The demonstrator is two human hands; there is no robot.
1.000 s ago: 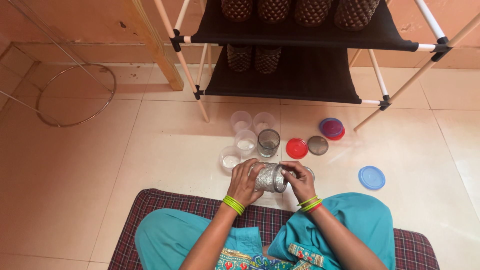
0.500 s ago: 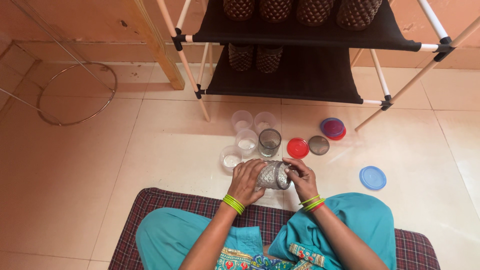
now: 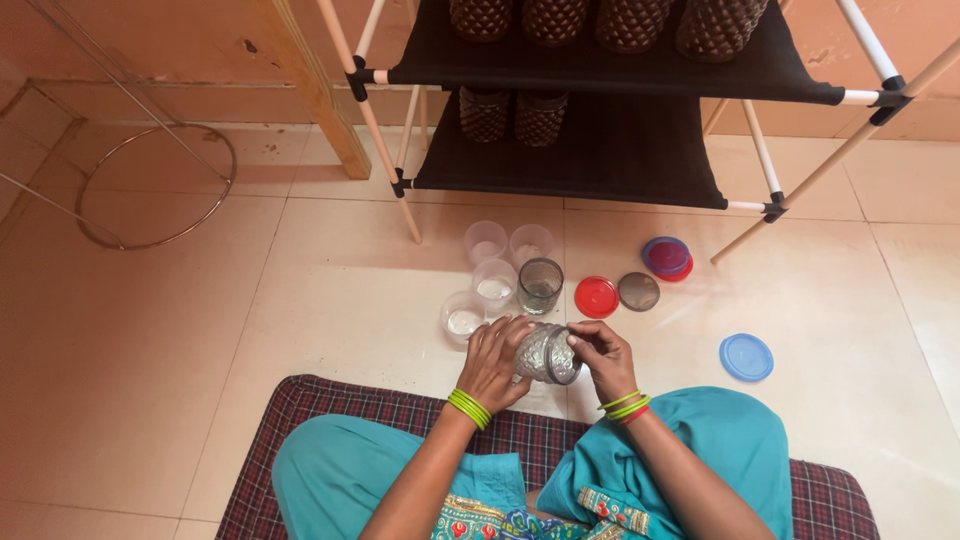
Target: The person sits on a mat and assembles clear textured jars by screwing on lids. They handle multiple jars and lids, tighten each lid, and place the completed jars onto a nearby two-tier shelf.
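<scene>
I hold a clear patterned glass jar (image 3: 543, 353) on its side, low over the floor in front of my knees. My left hand (image 3: 493, 362) wraps its body. The fingers of my right hand (image 3: 603, 358) are on its lid end at the right. Just beyond it stand an upright smoky glass jar (image 3: 539, 285) and several small clear plastic cups (image 3: 493, 282) with white stuff in them.
A red lid (image 3: 596, 297), a grey lid (image 3: 638, 291), a purple-on-red lid stack (image 3: 666, 257) and a blue lid (image 3: 746, 357) lie on the tiled floor. A black fabric shelf rack (image 3: 600, 165) with dark patterned jars stands behind. A wire ring stand (image 3: 150, 190) is at left.
The jar has tilted a little and the right hand's fingers have shifted round its lid end. Both hands stay in the same place.
</scene>
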